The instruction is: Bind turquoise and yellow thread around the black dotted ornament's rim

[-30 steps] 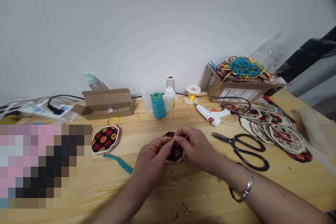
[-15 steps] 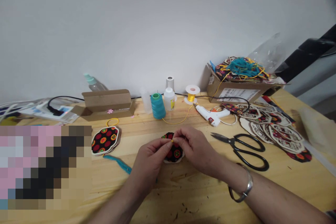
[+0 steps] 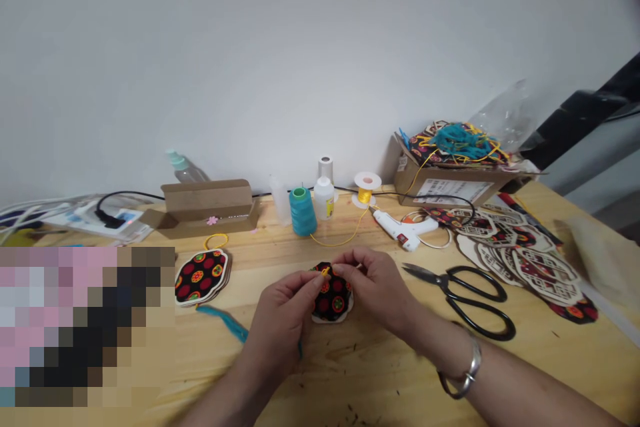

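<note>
My left hand [image 3: 285,310] pinches a short piece of yellow cord [image 3: 325,272] between thumb and forefinger. My right hand [image 3: 377,287] is closed in a pinch at the cord's other side, its fingertips partly hiding what they grip. Under both hands lies a scalloped panel [image 3: 333,303] of black fabric with red and orange round motifs and a pale border. To the left sits a stack of similar panels [image 3: 200,277] with a yellow loop on top and a teal tassel [image 3: 225,322] below. Black-handled scissors [image 3: 443,282] rest right of my right hand.
Behind the hands stand a teal thread cone [image 3: 303,213], a white bottle [image 3: 325,200] and a yellow cord spool [image 3: 365,195]. A glue gun [image 3: 403,228], a full cardboard box [image 3: 450,190] and loose panels [image 3: 540,267] are to the right. An open narrow box [image 3: 210,207] is left.
My fingertips have drawn slightly apart, and more of the yellow cord shows between them. The whole scene sits a little lower in view, as the camera has tilted up.
</note>
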Tool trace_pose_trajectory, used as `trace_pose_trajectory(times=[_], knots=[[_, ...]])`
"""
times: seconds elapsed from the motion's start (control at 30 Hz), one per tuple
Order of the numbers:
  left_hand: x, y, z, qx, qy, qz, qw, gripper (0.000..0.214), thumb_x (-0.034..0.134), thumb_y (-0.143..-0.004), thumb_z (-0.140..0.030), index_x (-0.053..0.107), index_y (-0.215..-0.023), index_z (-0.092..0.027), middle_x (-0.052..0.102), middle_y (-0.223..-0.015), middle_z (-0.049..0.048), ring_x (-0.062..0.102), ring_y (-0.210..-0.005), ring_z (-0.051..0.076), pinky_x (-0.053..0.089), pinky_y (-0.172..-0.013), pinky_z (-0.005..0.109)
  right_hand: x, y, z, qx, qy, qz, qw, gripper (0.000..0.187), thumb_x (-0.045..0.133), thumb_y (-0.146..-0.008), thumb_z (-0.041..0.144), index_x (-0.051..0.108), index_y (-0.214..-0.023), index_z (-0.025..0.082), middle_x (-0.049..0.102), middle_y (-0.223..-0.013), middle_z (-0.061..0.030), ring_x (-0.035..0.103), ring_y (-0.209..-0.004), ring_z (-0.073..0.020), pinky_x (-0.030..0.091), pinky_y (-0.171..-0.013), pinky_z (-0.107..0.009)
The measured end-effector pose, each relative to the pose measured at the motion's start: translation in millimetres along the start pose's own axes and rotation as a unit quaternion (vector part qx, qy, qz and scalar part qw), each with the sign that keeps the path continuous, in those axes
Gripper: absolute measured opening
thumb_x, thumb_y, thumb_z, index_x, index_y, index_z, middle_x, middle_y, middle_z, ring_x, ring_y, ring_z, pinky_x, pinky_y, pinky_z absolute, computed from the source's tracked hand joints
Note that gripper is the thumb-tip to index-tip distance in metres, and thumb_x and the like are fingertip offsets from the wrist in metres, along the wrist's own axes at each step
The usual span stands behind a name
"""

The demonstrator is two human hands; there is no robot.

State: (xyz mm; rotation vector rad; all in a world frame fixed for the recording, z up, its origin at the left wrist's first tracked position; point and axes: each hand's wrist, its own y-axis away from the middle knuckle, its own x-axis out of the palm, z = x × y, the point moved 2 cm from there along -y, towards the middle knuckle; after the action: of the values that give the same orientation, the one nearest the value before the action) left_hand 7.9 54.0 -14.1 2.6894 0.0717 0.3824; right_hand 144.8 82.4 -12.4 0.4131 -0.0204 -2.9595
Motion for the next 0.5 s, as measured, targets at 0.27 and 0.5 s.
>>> trace_pose_trajectory(times=[0.27, 0.5], knots=[[-4.8, -2.7, 2.6, 0.039, -0.038, 0.02, 0.998, 0.018, 0.066, -0.07, -0.028, 0.072, -0.083, -0.016, 0.07, -0.066, 0.0016, 0.06, -0.064, 0.014, 0.046, -0.064, 0.024, 4.7, -0.1, -3.8, 0.082, -0.092, 0.027, 0.992, 0.009, 0.062, -0.066, 0.022, 0.065, -0.067, 0.014, 0.064, -0.062, 0.0, 0.056, -0.058, -0.0113, 0.045, -0.056, -0.022], [-7.2, -2.2, 1.2, 0.073, -0.126, 0.022, 0.989, 0.018, 0.063, -0.073, -0.029, 0.072, -0.086, -0.019, 0.072, -0.075, 0.0012, 0.06, -0.072, 0.015, 0.046, -0.069, 0.024, 4.9, 0.3, -4.8, 0.083, -0.109, 0.015, 0.991, 0.015, 0.064, -0.065, 0.027, 0.065, -0.071, 0.014, 0.064, -0.066, -0.0017, 0.056, -0.06, -0.0121, 0.046, -0.057, -0.024]])
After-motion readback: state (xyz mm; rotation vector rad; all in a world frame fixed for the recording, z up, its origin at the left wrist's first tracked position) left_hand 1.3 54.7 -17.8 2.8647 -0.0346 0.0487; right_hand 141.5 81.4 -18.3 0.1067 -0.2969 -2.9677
